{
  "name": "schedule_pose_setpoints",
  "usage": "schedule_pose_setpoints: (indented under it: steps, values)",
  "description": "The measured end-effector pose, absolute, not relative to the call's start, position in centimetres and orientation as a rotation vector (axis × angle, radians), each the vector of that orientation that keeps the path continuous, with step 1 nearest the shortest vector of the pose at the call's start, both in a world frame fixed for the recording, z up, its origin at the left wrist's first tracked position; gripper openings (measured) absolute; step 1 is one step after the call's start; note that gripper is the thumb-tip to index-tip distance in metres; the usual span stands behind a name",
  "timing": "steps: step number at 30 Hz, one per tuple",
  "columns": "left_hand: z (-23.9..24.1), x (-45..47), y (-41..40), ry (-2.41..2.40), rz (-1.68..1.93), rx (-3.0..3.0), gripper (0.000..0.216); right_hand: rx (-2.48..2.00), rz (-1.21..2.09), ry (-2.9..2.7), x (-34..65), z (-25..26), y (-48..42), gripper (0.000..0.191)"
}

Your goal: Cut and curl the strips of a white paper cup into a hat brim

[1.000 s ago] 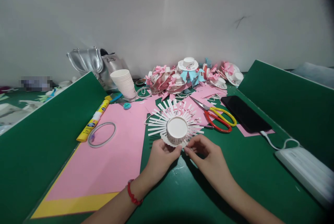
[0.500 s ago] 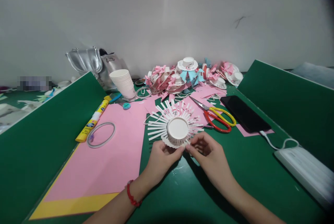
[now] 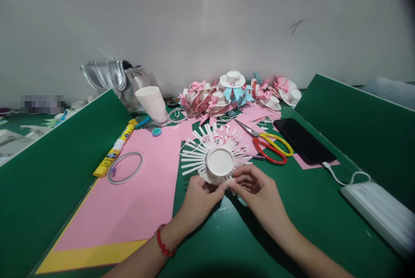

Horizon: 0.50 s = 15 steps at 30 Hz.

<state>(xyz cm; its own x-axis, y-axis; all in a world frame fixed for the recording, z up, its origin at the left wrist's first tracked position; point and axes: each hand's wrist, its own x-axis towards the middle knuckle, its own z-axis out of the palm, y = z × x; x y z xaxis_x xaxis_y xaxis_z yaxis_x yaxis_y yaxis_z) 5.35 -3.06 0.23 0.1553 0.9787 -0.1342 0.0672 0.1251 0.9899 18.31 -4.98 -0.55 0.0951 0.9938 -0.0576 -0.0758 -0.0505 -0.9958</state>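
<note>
White paper cup [image 3: 219,162], slit into fanned strips, is facing base-up over green table [image 3: 227,239]; L hand [image 3: 199,199] is pinching its near edge, R hand [image 3: 261,187] is pinching it alongside, thumbs nearly meeting. Scissors [image 3: 259,135] are lying just beyond, to R, w/ phone [image 3: 304,142] farther R; tape ring [image 3: 125,181] is resting on pink sheet [image 3: 142,213] at L; cup stack [image 3: 152,104] & pink-white heap [image 3: 217,100] are sitting behind

"What are we wearing?"
"A red bracelet [image 3: 161,243], lumpy and knotted-looking, around our left wrist [image 3: 177,227]."
"And our forearms [image 3: 304,245]?"
"Both bare, we see, like our left hand [image 3: 199,200] and right hand [image 3: 261,189]."
</note>
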Motion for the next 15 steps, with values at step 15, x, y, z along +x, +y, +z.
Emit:
schedule_pose_setpoints:
  steps: [15]
  values:
    - [0.59,5.32,-3.19,1.168,1.016,1.178,0.006,-1.249,1.265,-0.848,18.48,-0.73,-4.67,0.016]
